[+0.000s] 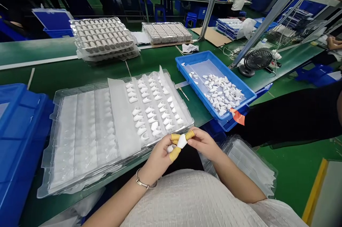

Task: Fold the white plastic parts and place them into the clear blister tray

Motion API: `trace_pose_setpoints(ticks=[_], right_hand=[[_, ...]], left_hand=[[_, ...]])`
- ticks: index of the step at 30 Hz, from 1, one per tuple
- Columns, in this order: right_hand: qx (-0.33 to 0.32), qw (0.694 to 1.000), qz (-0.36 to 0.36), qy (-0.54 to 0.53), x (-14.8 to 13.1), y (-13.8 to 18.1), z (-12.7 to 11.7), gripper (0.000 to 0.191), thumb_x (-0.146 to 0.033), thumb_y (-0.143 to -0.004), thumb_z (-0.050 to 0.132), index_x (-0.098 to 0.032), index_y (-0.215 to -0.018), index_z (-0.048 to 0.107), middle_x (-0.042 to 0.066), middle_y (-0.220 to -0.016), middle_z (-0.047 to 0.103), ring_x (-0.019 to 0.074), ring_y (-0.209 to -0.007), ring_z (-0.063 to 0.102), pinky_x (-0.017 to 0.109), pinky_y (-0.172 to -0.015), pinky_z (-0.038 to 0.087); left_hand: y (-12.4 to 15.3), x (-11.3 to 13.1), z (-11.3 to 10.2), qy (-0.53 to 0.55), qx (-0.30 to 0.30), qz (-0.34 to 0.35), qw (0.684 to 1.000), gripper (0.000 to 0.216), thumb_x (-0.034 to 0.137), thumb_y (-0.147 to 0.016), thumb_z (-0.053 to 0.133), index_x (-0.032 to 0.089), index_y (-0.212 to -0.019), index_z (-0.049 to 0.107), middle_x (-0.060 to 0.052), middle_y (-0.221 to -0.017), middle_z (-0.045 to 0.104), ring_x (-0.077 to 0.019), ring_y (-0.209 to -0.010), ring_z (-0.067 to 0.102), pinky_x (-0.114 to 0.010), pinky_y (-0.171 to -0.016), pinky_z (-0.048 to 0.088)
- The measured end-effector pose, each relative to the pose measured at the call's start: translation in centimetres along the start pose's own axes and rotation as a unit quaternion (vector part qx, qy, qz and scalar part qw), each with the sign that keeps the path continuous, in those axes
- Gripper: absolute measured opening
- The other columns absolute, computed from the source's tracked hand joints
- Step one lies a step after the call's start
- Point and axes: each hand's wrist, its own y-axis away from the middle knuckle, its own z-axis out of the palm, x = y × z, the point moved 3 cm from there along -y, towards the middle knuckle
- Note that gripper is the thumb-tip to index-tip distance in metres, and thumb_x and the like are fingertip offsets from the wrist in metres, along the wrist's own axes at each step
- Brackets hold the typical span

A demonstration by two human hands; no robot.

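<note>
Both hands meet just in front of my body, below the near edge of a clear plastic tray (80, 141). My left hand (160, 157) and my right hand (204, 143) wear yellow finger cots and pinch one small white plastic part (182, 141) between them. The left hand also holds a second white piece (170, 148) in its fingers. The tray's right half holds rows of the same white parts (149, 107), set in pockets. A blue bin (216, 84) to the right holds a loose pile of white parts.
A large blue crate (18, 138) stands at the left. Stacked trays of grey parts (103, 38) sit across the green bench. A small black fan (256, 61) stands at the right. Empty clear trays (251, 163) lie by my right arm. A person sits far back.
</note>
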Motion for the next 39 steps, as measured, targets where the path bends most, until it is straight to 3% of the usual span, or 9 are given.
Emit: trace_pose_setpoints(ticks=[9,13,16,19,22,26,29,33,39], right_hand=[[0.014,0.996,0.063,-0.065,0.1,2.1,1.0,0.028,-0.045,-0.085,0.063,-0.018,-0.083,0.058,0.000,-0.078,0.049,0.0130,-0.071,0.046,0.026,-0.066,0.039],[0.035,0.995,0.087,0.020,-0.3,2.3,2.2,0.038,-0.050,-0.078,0.070,-0.018,-0.074,0.049,-0.004,-0.069,0.041,0.0105,-0.063,0.037,0.023,-0.057,0.032],[0.020,0.993,0.079,0.090,-0.9,2.0,3.0,0.036,-0.048,-0.087,0.060,-0.018,-0.072,0.047,-0.004,-0.068,0.040,0.0104,-0.062,0.037,0.024,-0.056,0.030],[-0.020,0.992,0.076,0.102,-1.2,1.9,3.6,0.033,-0.045,-0.094,0.049,-0.019,-0.074,0.047,-0.004,-0.067,0.045,0.0106,-0.061,0.042,0.024,-0.057,0.033],[-0.039,0.991,0.104,0.071,-1.6,1.1,3.8,0.029,-0.044,-0.095,0.048,-0.019,-0.079,0.049,-0.002,-0.066,0.053,0.0115,-0.060,0.049,0.025,-0.058,0.038],[-0.029,0.993,0.092,0.061,-3.4,-3.6,4.5,0.025,-0.041,-0.094,0.048,-0.019,-0.087,0.056,0.004,-0.079,0.064,0.0148,-0.070,0.059,0.026,-0.059,0.043],[-0.047,0.986,0.048,0.151,-4.6,-10.4,6.3,0.022,-0.037,-0.093,0.046,-0.019,-0.092,0.058,0.005,-0.087,0.066,0.0166,-0.079,0.062,0.027,-0.065,0.045],[-0.039,0.897,-0.002,0.441,-3.6,-19.5,9.1,0.023,-0.029,-0.092,0.048,-0.017,-0.075,0.060,0.004,-0.087,0.057,0.0162,-0.083,0.056,0.027,-0.074,0.042],[-0.066,0.833,0.017,0.549,0.2,-24.1,11.6,0.022,-0.024,-0.091,0.049,-0.015,-0.082,0.067,0.008,-0.094,0.054,0.0208,-0.091,0.051,0.028,-0.071,0.037]], left_hand=[[1.7,1.1,1.1,-0.162,0.015,0.072,0.984,0.023,0.022,-0.087,0.053,0.022,-0.109,0.059,-0.003,-0.101,0.066,-0.0179,-0.084,0.060,-0.030,-0.074,0.048],[2.7,1.4,1.3,-0.356,0.044,0.126,0.925,0.019,0.021,-0.085,0.054,0.019,-0.104,0.060,-0.005,-0.088,0.065,-0.0221,-0.080,0.060,-0.035,-0.071,0.047],[3.5,1.3,1.3,-0.433,0.060,0.168,0.883,0.010,0.020,-0.087,0.052,0.018,-0.092,0.060,-0.004,-0.076,0.060,-0.0217,-0.072,0.057,-0.035,-0.065,0.047],[4.1,1.1,0.6,-0.444,0.068,0.183,0.874,0.008,0.018,-0.087,0.052,0.018,-0.088,0.059,-0.004,-0.076,0.061,-0.0211,-0.072,0.058,-0.033,-0.066,0.048],[4.7,0.9,-1.8,-0.424,0.100,0.160,0.886,0.020,0.024,-0.091,0.053,0.020,-0.109,0.057,-0.004,-0.092,0.066,-0.0217,-0.086,0.063,-0.034,-0.075,0.051],[5.6,0.5,-6.9,-0.468,0.219,0.072,0.853,0.029,0.028,-0.094,0.049,0.019,-0.121,0.052,-0.008,-0.110,0.066,-0.0260,-0.100,0.063,-0.037,-0.079,0.052],[6.3,-0.2,-9.4,-0.520,0.230,0.011,0.823,0.028,0.023,-0.092,0.048,0.018,-0.119,0.055,-0.009,-0.111,0.066,-0.0280,-0.097,0.064,-0.037,-0.075,0.052],[7.0,-1.2,-10.0,-0.538,0.202,-0.002,0.818,0.025,0.020,-0.092,0.047,0.018,-0.113,0.059,-0.008,-0.107,0.069,-0.0270,-0.094,0.066,-0.037,-0.076,0.052],[7.5,-2.1,-10.1,-0.508,0.205,0.036,0.836,0.018,0.019,-0.090,0.047,0.020,-0.099,0.062,-0.008,-0.101,0.070,-0.0261,-0.087,0.065,-0.037,-0.074,0.051]])
